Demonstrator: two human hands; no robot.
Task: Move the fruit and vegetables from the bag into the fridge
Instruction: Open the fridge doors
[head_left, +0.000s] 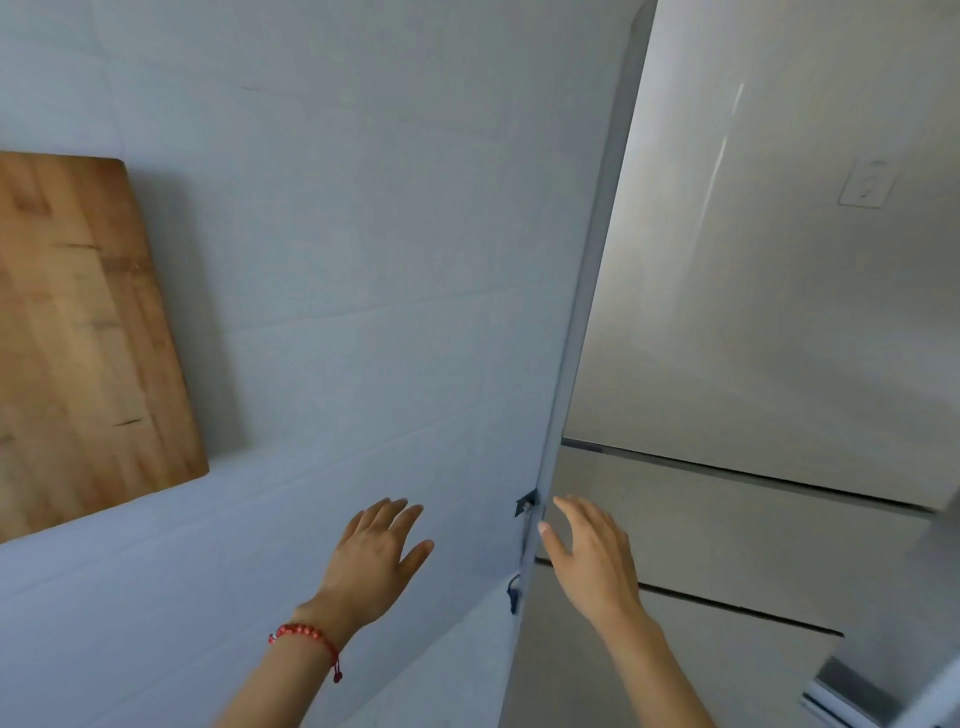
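A tall grey fridge (769, 322) fills the right half of the view, its doors closed with dark seams between them. My right hand (592, 556) is raised in front of the fridge's left edge, fingers spread and holding nothing. My left hand (376, 551), with a red bead bracelet on the wrist, is raised before the white tiled wall (337, 260), fingers apart and empty. No bag, fruit or vegetables are in view.
A wooden cutting board (83, 338) leans against the wall at the left. A small dark bracket (524, 503) and a cord sit at the fridge's side edge. A white label is stuck on the upper fridge door.
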